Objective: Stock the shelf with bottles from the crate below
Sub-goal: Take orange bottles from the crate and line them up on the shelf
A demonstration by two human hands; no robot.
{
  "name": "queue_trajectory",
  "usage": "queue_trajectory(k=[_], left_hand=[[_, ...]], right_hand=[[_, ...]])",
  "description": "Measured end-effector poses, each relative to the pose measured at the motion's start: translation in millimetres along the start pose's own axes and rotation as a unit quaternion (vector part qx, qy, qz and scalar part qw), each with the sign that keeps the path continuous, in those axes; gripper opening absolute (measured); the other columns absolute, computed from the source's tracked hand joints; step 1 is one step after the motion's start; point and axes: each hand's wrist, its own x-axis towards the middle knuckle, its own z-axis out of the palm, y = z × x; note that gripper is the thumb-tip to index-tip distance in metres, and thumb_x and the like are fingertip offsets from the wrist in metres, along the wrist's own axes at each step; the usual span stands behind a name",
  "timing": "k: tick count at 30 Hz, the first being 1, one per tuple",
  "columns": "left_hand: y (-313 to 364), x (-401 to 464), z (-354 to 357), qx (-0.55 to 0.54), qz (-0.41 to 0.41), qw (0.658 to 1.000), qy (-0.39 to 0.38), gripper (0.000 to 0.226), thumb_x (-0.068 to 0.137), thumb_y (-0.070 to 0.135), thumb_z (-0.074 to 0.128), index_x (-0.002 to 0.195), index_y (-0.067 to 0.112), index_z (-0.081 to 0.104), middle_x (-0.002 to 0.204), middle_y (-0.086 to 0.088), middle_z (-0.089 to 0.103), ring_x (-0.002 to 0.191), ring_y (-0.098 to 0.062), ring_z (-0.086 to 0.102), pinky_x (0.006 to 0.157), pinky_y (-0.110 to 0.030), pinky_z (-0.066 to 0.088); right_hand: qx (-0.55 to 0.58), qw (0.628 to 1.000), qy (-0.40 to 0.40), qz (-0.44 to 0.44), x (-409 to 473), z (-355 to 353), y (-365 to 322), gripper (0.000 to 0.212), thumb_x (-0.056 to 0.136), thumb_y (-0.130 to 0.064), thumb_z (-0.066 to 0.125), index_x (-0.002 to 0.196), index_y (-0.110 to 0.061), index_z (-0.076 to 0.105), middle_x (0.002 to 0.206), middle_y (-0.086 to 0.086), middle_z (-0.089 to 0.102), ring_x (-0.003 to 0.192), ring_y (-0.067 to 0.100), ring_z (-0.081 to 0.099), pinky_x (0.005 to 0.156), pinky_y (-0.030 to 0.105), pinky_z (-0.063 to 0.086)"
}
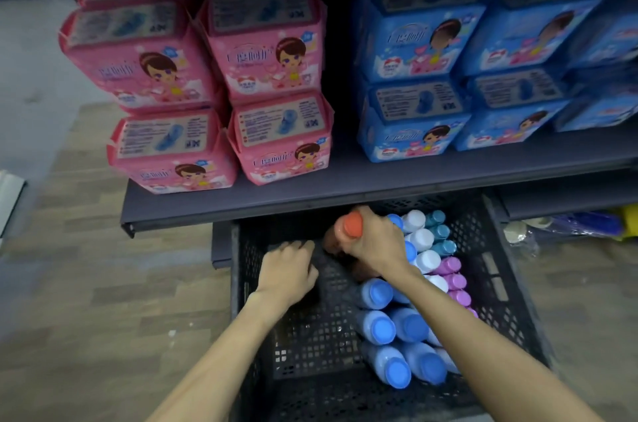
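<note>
While right hand [374, 242] grips orange-capped bottle [347, 235], left hand [288, 271] curled, empty, black crate [500, 283] on wood-look floor [86, 283].

The crate [511, 269] at lower centre is bare mesh across its left half, open from above, while capped bottles [379, 326] crowd its right half. Its far end sits under the shelf [310, 200] lip. On that shelf, pink packs [214, 90] and blue packs [448, 76] leave a dark gap at upper centre.
</note>
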Motion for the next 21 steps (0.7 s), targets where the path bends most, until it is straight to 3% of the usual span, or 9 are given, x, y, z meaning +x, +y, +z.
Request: queue_trajectory(k=[5,8,12,21], left_hand=[[1,-6,-24,0.021,0.023,0.998,0.056,0.034,0.084,0.038,0.054,0.112,0.019,0.055,0.099,0.0,0.062,0.093,-0.024,0.061,0.066,-0.034,0.047],[-5,-14,-39,0.023,0.055,0.995,0.085,0.031,0.076,0.038,0.059,0.101,0.019,0.057,0.086,0.001,0.062,0.079,-0.024,0.063,0.054,-0.033,0.046],[-8,-26,-61,0.035,0.093,0.986,0.132,0.023,0.069,0.036,0.061,0.084,0.02,0.053,0.072,0.003,0.056,0.065,-0.022,0.059,0.046,-0.032,0.042],[-10,-44,-124,0.069,0.155,0.958,0.232,0.019,0.068,0.037,0.061,0.077,0.022,0.054,0.067,0.005,0.055,0.059,-0.018,0.056,0.046,-0.03,0.038]], right_hand=[[0.09,0.99,0.054,-0.098,-28,-34,-9,0.057,0.058,-0.059,0.079,0.103,-0.03,0.057,0.09,-0.011,0.071,0.087,0.017,0.067,0.077,0.037,0.051],[0.128,0.978,0.079,-0.143,-42,-54,-24,0.058,0.059,-0.06,0.079,0.107,-0.033,0.061,0.098,-0.015,0.07,0.093,0.011,0.066,0.082,0.038,0.052],[0.134,0.965,0.108,-0.198,-60,-81,-47,0.059,0.064,-0.06,0.076,0.112,-0.029,0.062,0.1,-0.013,0.069,0.094,0.01,0.064,0.083,0.036,0.052],[0.121,0.933,0.226,-0.252,-93,-128,-96,0.051,0.065,-0.056,0.075,0.103,-0.022,0.07,0.085,-0.01,0.068,0.08,0.012,0.062,0.075,0.032,0.051]])
